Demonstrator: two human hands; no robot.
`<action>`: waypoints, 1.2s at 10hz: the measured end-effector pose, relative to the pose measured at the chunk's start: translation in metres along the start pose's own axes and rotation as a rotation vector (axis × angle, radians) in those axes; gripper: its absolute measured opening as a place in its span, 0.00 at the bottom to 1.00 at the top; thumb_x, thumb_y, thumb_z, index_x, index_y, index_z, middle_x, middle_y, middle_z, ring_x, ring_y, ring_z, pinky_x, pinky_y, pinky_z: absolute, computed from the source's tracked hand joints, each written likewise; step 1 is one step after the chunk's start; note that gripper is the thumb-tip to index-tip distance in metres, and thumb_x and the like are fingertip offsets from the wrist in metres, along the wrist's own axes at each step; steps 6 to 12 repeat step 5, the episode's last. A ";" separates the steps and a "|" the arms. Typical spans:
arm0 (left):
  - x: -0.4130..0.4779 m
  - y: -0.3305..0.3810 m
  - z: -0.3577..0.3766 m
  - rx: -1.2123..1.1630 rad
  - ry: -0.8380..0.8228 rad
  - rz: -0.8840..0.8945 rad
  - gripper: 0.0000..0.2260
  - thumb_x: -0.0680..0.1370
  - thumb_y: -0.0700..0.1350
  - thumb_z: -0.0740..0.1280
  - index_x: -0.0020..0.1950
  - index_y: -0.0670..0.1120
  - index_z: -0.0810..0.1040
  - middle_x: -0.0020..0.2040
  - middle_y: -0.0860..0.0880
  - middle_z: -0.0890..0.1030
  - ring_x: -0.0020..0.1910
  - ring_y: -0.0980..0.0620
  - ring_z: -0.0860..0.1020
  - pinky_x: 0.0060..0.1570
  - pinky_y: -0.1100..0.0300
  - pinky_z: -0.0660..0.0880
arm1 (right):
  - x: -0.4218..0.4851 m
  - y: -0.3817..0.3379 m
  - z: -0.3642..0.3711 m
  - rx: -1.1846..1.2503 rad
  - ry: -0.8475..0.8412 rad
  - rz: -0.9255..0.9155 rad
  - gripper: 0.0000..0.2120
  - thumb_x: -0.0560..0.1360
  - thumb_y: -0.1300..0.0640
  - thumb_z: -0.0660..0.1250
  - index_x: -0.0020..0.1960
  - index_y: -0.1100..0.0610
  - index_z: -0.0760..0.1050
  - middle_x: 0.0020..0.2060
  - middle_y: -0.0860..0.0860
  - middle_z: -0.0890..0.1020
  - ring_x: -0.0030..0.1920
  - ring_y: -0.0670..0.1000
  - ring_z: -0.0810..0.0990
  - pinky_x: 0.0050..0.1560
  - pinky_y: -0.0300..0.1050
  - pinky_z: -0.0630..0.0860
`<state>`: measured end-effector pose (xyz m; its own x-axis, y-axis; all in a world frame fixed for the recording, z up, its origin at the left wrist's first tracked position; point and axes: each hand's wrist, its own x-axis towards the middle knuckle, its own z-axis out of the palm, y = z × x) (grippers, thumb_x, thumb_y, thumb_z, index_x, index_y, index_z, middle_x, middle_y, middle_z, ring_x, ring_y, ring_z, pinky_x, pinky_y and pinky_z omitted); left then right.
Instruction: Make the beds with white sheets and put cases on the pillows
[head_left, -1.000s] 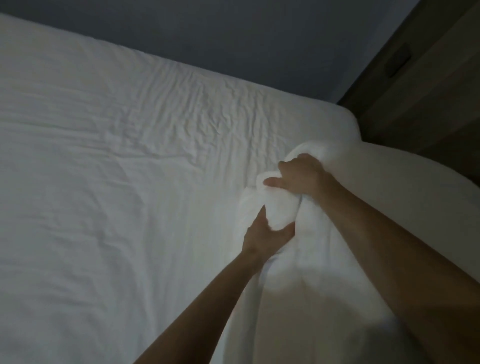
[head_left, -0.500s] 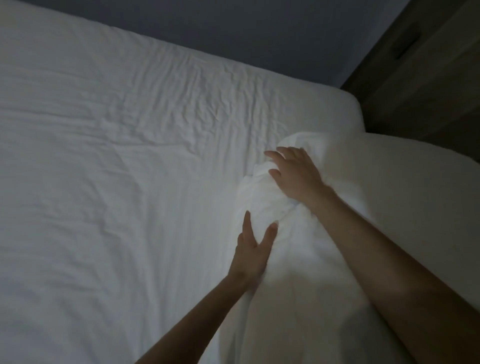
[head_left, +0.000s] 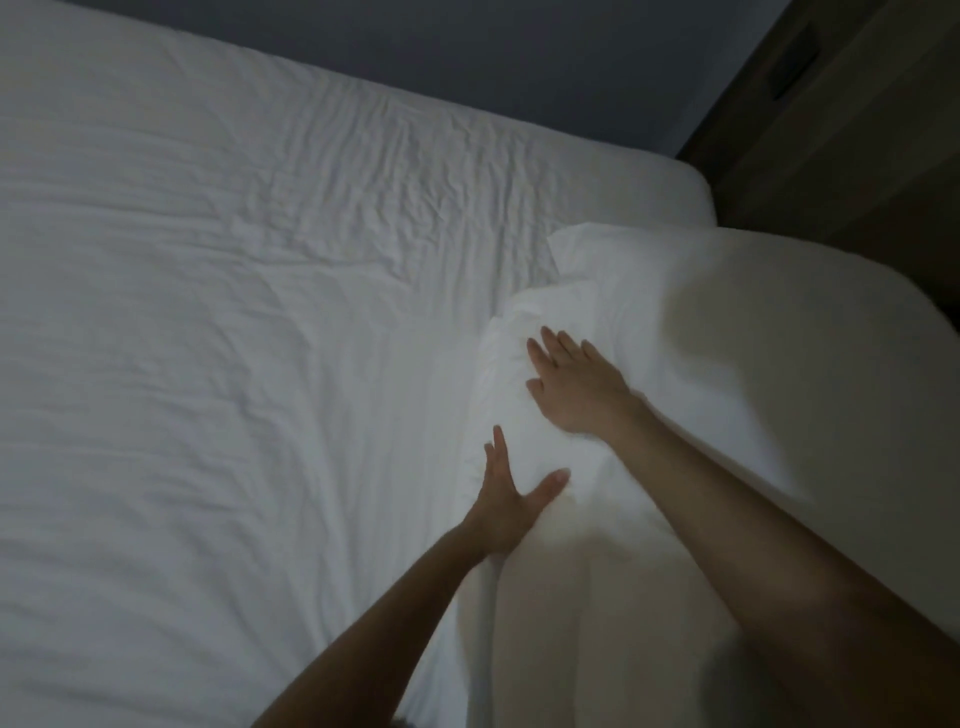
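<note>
We are laying right hand (head_left: 574, 387) flat on pillow (head_left: 727, 338), fingers straight and spread, gripping nothing. We are pressing left hand (head_left: 511, 501) against pillow's left edge, fingers straight, thumb splayed out, holding nothing. Pillow, in white case, is lying along right side of bed, on white sheet (head_left: 208, 338). Sheet is covering mattress, creasing toward far edge. Dark wall (head_left: 467, 57) is running behind bed; wooden panel (head_left: 857, 114) is standing at top right.

Both hands (head_left: 540, 441) flat on white pillow (head_left: 701, 364), wrinkled sheet (head_left: 234, 312)
</note>
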<state>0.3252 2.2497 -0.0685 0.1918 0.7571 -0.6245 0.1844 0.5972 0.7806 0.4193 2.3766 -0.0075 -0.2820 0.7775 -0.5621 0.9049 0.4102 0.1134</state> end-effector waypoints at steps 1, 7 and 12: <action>-0.009 0.001 -0.010 -0.035 -0.009 -0.009 0.53 0.67 0.71 0.65 0.78 0.51 0.36 0.78 0.52 0.57 0.74 0.49 0.62 0.72 0.53 0.62 | -0.018 -0.009 0.002 -0.043 0.037 -0.012 0.26 0.83 0.49 0.44 0.79 0.58 0.45 0.78 0.54 0.48 0.77 0.54 0.49 0.76 0.53 0.45; -0.168 -0.055 -0.020 0.205 -0.076 0.069 0.27 0.77 0.47 0.69 0.75 0.44 0.65 0.74 0.49 0.66 0.71 0.52 0.68 0.64 0.68 0.62 | -0.184 -0.072 0.056 0.052 0.070 -0.025 0.24 0.83 0.54 0.50 0.78 0.51 0.52 0.78 0.53 0.49 0.77 0.54 0.49 0.76 0.51 0.46; -0.168 -0.055 -0.020 0.205 -0.076 0.069 0.27 0.77 0.47 0.69 0.75 0.44 0.65 0.74 0.49 0.66 0.71 0.52 0.68 0.64 0.68 0.62 | -0.184 -0.072 0.056 0.052 0.070 -0.025 0.24 0.83 0.54 0.50 0.78 0.51 0.52 0.78 0.53 0.49 0.77 0.54 0.49 0.76 0.51 0.46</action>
